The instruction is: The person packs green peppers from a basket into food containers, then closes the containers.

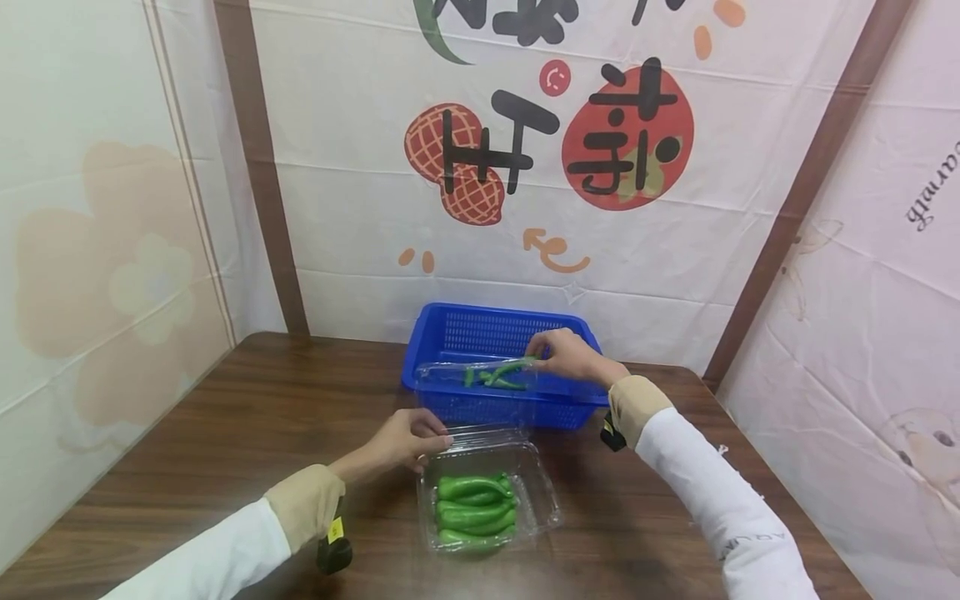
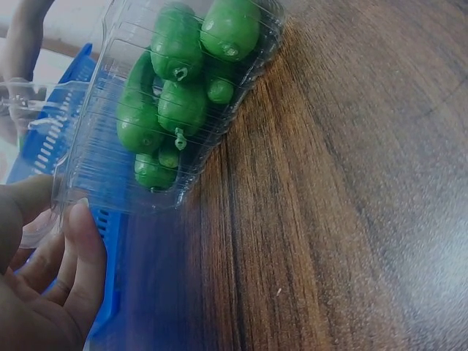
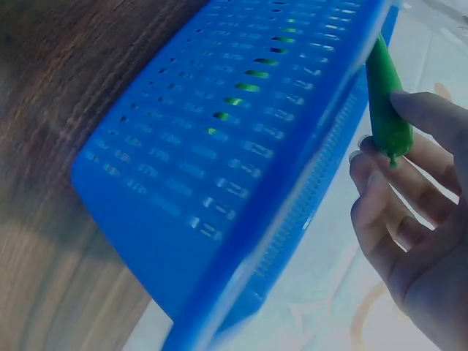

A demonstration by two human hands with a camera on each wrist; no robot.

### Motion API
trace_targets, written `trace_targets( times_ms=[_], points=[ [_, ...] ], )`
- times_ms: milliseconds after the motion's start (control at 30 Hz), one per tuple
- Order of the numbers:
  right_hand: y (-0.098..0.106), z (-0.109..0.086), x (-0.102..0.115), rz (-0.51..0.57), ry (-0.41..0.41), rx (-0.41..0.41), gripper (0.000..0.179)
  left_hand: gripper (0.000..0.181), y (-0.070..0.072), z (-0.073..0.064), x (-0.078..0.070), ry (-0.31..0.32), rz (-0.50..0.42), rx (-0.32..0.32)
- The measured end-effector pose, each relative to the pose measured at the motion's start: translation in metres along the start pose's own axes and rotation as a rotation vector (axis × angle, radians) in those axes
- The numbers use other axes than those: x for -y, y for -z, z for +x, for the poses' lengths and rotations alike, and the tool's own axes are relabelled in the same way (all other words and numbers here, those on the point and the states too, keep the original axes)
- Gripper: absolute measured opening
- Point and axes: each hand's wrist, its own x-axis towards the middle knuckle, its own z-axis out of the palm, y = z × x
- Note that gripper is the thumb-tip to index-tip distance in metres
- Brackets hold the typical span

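A clear plastic clamshell box (image 1: pixel 546 487) stands on the table with its lid (image 1: pixel 431 392) raised toward the basket. Several green peppers (image 1: pixel 472 510) lie side by side inside the box. My left hand (image 1: pixel 408 442) pinches the box's rim at its back left corner, thumb and fingertips on the plastic in the left wrist view. Over the blue basket (image 1: pixel 420 342), my right hand (image 1: pixel 566 354) holds a single green pepper (image 3: pixel 387 110) between thumb and fingers, by its stem end. More green peppers (image 1: pixel 480 377) show in the basket through the clear lid.
The basket has slotted walls and stands at the back of the brown wooden table (image 1: pixel 300 400), directly behind the box. A printed cloth (image 1: pixel 345 250) hangs behind the table, and more cloth hangs along both sides.
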Motion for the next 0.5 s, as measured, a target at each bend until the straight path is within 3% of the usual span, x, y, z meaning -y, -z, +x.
trace_targets(
  times_ms=[233, 500],
  points=[
    [0.013, -0.007, 0.003, -0.007, 0.061, -0.087, 0.014, 0.027, 0.001, -0.001, 0.0, -0.008, -0.005, 0.003],
    [0.033, -0.015, 0.006, 0.085, 0.06, -0.136, 0.016, 0.026, 0.0, 0.001, 0.002, -0.01, -0.001, 0.005]
  ],
)
